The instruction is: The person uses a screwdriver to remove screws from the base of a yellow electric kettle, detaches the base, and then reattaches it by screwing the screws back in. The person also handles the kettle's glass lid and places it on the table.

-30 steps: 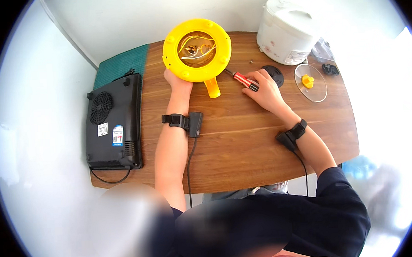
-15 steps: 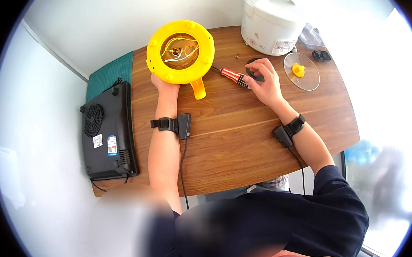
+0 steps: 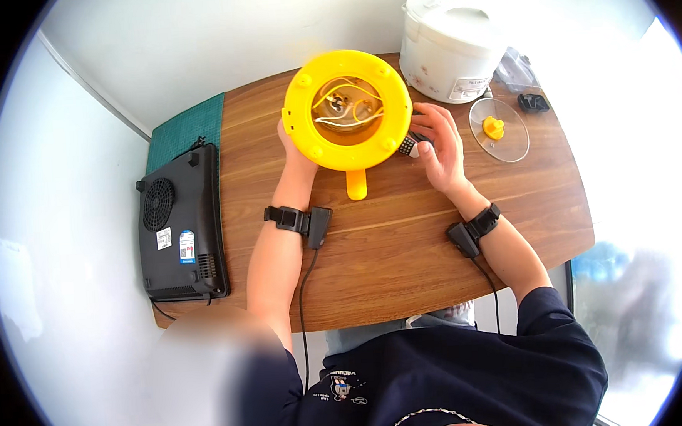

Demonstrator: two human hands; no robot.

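In the head view, our left hand (image 3: 290,148), mostly hidden, holds a round yellow plastic appliance body (image 3: 347,111) with exposed wires above the brown wooden worktop (image 3: 381,242), toward its far edge. Our right hand (image 3: 440,150) has thumb and fingers spread beside the body's rim; we cannot tell whether they touch. Next to that thumb we see a black, white-dotted tool handle (image 3: 408,146), partly hidden. A rounded white cooker (image 3: 452,49) stands at the far right corner; a flat black appliance (image 3: 181,229) lies along the left edge.

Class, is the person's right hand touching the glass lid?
Apart: the head view shows a strip of wooden tabletop between the right hand and the glass lid.
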